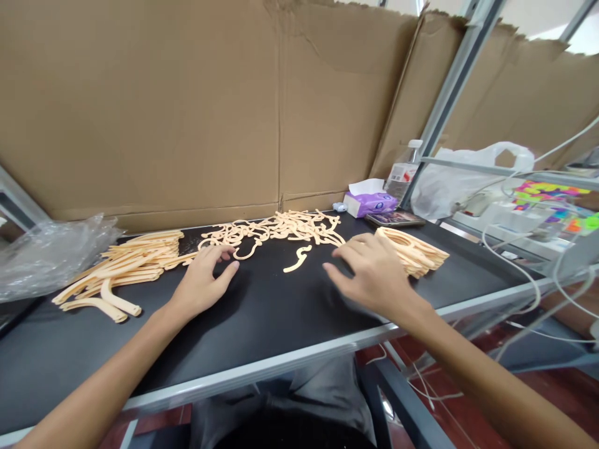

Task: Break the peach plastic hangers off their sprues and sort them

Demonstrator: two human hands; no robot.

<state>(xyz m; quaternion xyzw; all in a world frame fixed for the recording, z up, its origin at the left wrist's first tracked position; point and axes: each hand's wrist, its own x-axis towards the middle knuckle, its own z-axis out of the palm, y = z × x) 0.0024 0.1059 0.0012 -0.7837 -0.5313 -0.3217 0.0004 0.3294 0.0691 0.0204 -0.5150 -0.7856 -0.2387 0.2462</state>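
Note:
My left hand [204, 279] hovers over the black table with thumb and fingers apart, holding nothing. It is nearest to the left end of a loose heap of small curved cream hook pieces [299, 226]. One S-shaped cream hook [297, 258] lies by itself between my hands. My right hand [372, 272], slightly blurred, is also open and empty, beside a stack of cream curved pieces [412, 249] that it partly hides. Left of my left hand lies a pile of longer, bent cream arms [133, 262], with two separate ones [112, 302] in front.
Crumpled clear plastic [56, 249] covers the left corner. At the back right are a purple tissue pack [370, 203], a phone [395, 219] and a clear bottle [403, 178]. Cardboard [187, 112] walls the back. White cables [510, 268] hang on the right, beyond the table's metal edge [290, 368].

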